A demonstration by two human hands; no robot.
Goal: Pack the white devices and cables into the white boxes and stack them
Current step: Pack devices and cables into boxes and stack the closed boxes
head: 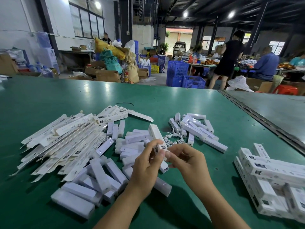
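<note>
In the head view, the left hand (pixel 145 166) gripped a white box (pixel 155 134) by its near end, fingers curled round it. The right hand (pixel 189 161) pinched at that same end, where a small flap seemed to sit (fingertips covered most of it, so I could not tell whether it was tucked or loose). The box was held tilted above the green counter (pixel 49 100), its far end pointing up and away. Left of the box spread a fan of flat cartons (pixel 66 142), not yet folded. Just below and left of the box lay a heap of white devices (pixel 102 176). Just behind the box was a tangle of white cables (pixel 175 139), with a smaller heap of devices (pixel 198 129) beyond them. Well to the right of the box sat the stack of packed boxes (pixel 272 176), laid crosswise in layers. By my reading, the step in hand was working the near end of one box, and the job was far from finished, given the loose devices. Whether this box already held its device and cable could not be seen. If it did, the next move called for tucking the flap shut squarely, then carrying the box rightward onto the stack.
</note>
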